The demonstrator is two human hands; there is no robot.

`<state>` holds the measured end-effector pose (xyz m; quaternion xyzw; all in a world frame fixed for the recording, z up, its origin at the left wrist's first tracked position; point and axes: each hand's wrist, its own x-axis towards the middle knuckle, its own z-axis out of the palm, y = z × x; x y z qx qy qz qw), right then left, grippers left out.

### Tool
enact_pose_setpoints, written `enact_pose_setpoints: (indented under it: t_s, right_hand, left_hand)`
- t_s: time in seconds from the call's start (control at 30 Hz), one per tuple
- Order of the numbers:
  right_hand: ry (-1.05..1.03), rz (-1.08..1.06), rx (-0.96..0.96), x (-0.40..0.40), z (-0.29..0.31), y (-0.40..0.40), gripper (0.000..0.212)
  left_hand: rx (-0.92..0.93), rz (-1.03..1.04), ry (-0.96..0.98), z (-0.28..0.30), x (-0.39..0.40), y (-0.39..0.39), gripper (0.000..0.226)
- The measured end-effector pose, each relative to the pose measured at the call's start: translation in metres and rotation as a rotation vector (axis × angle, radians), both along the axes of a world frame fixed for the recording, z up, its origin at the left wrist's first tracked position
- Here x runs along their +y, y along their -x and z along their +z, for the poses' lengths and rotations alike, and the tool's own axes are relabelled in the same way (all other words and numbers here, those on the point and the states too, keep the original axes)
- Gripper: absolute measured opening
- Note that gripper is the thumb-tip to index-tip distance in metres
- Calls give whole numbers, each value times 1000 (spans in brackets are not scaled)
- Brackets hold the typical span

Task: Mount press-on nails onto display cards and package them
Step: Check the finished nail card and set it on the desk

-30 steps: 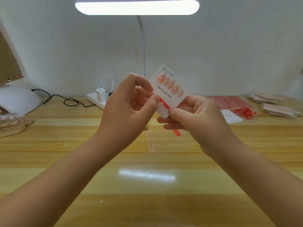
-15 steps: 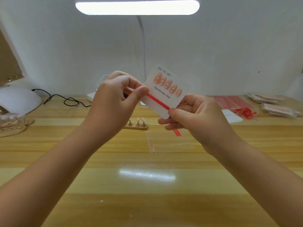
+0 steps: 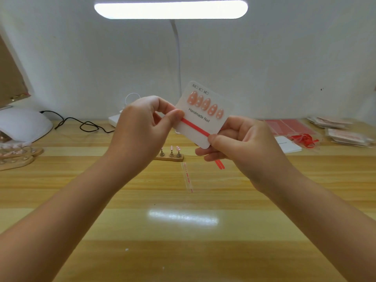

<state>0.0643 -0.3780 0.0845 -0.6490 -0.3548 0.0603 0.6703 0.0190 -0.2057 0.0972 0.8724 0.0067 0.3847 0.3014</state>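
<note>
Pulling the ribbon out to the left: my left hand has shifted left of where it sat a second ago and now pinches the red band at the card's left edge, thumb on top. Right hand hasn't budged, thumb and fingers clamped on the near right corner of the display card, trapping the ribbon there too; two loose tails hang below that hand.

Ribbon now runs taut and straight across the card face under the "Handmade Nail" print, where earlier only a short bit showed. Five pink dotted nails sit in a row above it (already mounted, so I judge we're on the trim step, not the gluing). Card is held up off the table, tilted, centre of view.

Next I'd expect wrapping or tying behind the card; I can't see the back side.

Moving the left hand also uncovered the small wooden nail stand on the table behind. Just nearer lies a clear sleeve strip, flat. Far right: red sheets and a pile of packed sets. Lamp overhead.
</note>
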Motion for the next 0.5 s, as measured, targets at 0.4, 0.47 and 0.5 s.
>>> enact_pose_setpoints:
  t_s: [0.4,0.47,0.5]
  right_hand:
    - [23,0,111,-1,-7,-8,28]
    - [20,-2,150,-2,-9,-11,27]
    - [20,-4,162,-2,-10,-12,26]
  left_hand:
    - [-87,-14,119,-7,2,-2,35]
    - [-71,-40,179,-10,2,-4,25]
    - [-63,-56,236,-11,2,-6,16]
